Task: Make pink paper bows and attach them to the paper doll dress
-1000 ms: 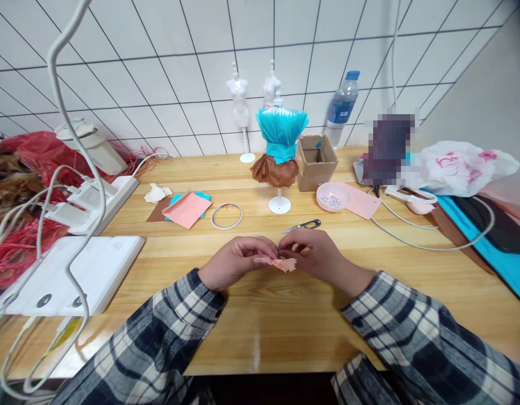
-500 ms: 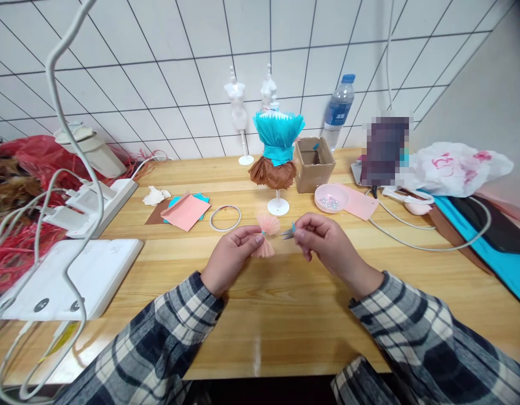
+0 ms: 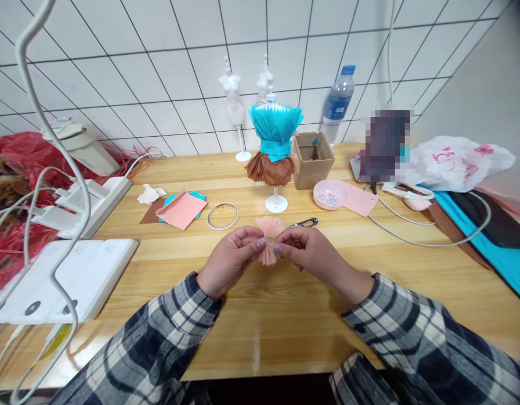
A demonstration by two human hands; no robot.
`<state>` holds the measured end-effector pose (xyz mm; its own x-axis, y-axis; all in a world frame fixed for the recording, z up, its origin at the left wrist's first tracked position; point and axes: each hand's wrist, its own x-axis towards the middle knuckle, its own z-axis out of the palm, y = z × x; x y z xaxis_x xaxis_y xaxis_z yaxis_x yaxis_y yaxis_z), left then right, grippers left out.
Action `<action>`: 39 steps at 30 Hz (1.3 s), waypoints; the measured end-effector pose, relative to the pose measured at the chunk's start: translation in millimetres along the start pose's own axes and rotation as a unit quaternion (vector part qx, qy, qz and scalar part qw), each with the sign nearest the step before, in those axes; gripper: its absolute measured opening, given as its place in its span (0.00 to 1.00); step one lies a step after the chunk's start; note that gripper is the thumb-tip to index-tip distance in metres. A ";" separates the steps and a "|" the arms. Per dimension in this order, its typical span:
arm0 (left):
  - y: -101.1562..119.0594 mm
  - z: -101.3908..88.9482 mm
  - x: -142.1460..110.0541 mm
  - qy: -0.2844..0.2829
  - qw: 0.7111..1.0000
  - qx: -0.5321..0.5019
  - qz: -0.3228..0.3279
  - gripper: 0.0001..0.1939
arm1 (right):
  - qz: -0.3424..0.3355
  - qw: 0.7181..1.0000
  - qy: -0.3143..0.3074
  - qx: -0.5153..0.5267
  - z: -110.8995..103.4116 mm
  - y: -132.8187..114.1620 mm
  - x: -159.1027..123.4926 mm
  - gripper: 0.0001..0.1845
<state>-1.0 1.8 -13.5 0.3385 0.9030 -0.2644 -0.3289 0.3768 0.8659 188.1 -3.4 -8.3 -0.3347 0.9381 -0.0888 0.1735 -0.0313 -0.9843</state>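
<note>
A pink pleated paper bow (image 3: 268, 226), fanned out above and below, is pinched at its middle by my left hand (image 3: 232, 256). A bit of blue shows at the pinched waist. My right hand (image 3: 313, 253) has its fingertips closed on a small blue strip (image 3: 274, 247) at the bow's right side, close to my left fingers. Thread snips (image 3: 305, 223) lie on the table just behind my right hand, their blades partly hidden. Beyond the bow, a small dress form (image 3: 276, 203) on a white stand wears a blue paper top (image 3: 275, 125) and a brown ruffled skirt (image 3: 270, 170).
Behind stand white mannequins (image 3: 233, 101), a cardboard box (image 3: 313, 169) and a water bottle (image 3: 339, 104). A pink dish (image 3: 327, 188) holds small beads. Left are a ring (image 3: 222, 216), folded papers (image 3: 182, 210) and a white power strip (image 3: 97, 208) with cables.
My right hand has moved left to the bow, bringing the blue strip against it. More of the snips now shows behind that hand. The view has shifted slightly.
</note>
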 end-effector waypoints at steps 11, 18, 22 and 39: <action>-0.4 2.1 -1.3 0.012 0.999 0.038 0.019 0.10 | 0.005 0.999 0.000 -0.053 3.1 -0.4 0.8 0.16; 0.0 4.9 -0.8 0.019 1.000 0.018 -0.005 0.11 | 0.003 0.996 0.033 -0.084 8.5 7.8 3.7 0.08; -2.1 1.9 0.3 0.008 0.999 0.045 -0.012 0.09 | -0.007 0.999 0.011 -0.052 8.6 6.5 3.8 0.08; 10.2 -16.4 9.8 0.027 0.992 -0.120 -0.003 0.07 | -0.250 0.864 -0.076 -0.430 3.0 20.4 8.6 0.08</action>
<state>-15.5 17.8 -14.1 0.2949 0.9079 -0.2978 -0.5303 0.4148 0.7394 185.9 3.0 -29.6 -0.6735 0.7022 0.2308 0.5741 0.6936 -0.4350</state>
